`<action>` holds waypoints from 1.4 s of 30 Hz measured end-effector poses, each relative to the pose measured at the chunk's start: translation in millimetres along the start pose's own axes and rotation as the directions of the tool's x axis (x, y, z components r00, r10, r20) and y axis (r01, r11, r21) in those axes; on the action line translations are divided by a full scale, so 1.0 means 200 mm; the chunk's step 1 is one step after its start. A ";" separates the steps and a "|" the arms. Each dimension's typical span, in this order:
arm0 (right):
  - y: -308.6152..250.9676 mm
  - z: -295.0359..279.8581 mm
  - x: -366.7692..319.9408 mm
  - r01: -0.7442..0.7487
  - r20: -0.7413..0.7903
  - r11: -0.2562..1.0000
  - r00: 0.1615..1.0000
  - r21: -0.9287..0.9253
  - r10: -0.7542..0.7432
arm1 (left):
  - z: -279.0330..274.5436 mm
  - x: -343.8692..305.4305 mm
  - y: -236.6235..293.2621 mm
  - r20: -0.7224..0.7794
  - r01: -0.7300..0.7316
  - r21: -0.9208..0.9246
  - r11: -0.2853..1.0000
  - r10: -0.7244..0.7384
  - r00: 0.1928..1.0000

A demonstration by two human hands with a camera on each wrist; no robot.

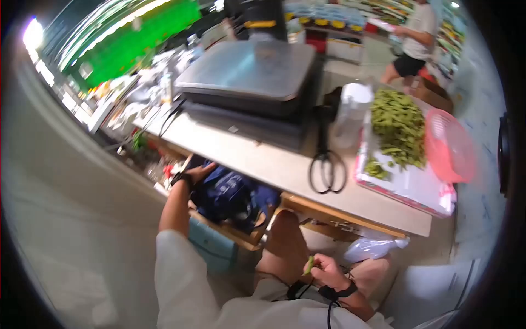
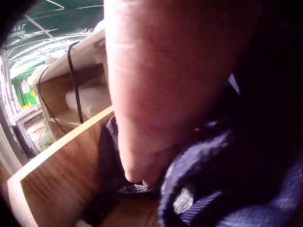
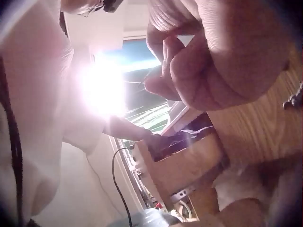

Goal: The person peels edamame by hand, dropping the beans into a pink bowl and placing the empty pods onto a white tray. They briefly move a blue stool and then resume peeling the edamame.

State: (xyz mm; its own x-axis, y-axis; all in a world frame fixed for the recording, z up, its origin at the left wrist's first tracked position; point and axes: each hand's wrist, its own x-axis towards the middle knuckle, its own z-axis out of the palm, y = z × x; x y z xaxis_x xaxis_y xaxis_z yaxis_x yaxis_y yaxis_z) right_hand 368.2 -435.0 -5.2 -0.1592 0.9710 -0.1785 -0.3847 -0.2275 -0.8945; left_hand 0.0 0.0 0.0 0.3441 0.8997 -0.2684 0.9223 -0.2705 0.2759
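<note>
My left hand [image 1: 201, 172] reaches into an open wooden drawer [image 1: 233, 234], against a bundle of dark blue cloth [image 1: 230, 189]. The left wrist view shows its fingers [image 2: 137, 165] pointing down between the drawer's side and the cloth; some of the fingers are hidden. Above my lap, my right hand [image 1: 327, 272] pinches a green bean pod [image 1: 309, 266] between thumb and fingers. In the right wrist view the fingers [image 3: 194, 75] are curled, and the pod is out of sight. A pile of similar green pods [image 1: 397, 129] lies on a white tray [image 1: 405, 183] on the table.
A large scale [image 1: 246, 71] with a metal top stands on the white table [image 1: 246, 159]. Black scissors [image 1: 327, 171] lie beside a clear plastic container [image 1: 350, 118]. A pink basket [image 1: 449, 145] leans by the pods. A white plastic bag [image 1: 375, 248] hangs below the edge. Another person [image 1: 419, 38] stands beyond.
</note>
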 end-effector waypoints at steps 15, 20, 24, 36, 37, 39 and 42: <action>-0.08 -0.10 -0.13 -0.086 -0.071 0.995 0.994 -0.053 0.082 | 0.30 -0.86 0.64 -0.260 -0.086 -0.918 0.388 -0.424 0.868; -0.16 -0.06 -0.14 -0.008 -0.133 1.000 0.991 0.004 0.008 | 0.28 -0.74 0.64 -0.173 -0.121 -0.976 0.183 -0.303 0.937; -0.17 -0.06 -0.14 -0.004 -0.146 1.000 0.989 0.015 0.007 | 0.26 -0.62 0.66 -0.169 -0.153 -0.985 0.081 -0.258 0.951; -0.18 -0.05 -0.13 -0.037 -0.140 0.999 0.990 -0.011 0.035 | 0.23 -0.34 0.75 -0.092 -0.113 -0.989 -0.091 -0.209 0.974; -0.19 -0.04 -0.14 -0.033 -0.137 0.999 0.990 -0.010 0.032 | 0.21 -0.31 0.78 -0.096 -0.117 -0.990 -0.083 -0.222 0.970; -0.18 -0.05 -0.15 -0.022 -0.155 1.000 0.988 -0.020 0.019 | 0.21 -0.23 0.80 -0.134 -0.149 -0.985 -0.083 -0.163 0.977; -0.17 -0.07 -0.17 -0.007 -0.179 1.000 0.984 -0.022 0.003 | 0.25 -0.11 0.77 -0.108 -0.140 -0.973 -0.184 -0.175 0.979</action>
State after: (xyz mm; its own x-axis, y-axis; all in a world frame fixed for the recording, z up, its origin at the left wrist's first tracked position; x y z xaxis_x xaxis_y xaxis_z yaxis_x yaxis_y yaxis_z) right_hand 399.1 -459.4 25.8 0.0051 0.9679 -0.2514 -0.3633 -0.2324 -0.9022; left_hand 143.1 -79.6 2.2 0.1564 0.9648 -0.2115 -0.3888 0.2570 0.8848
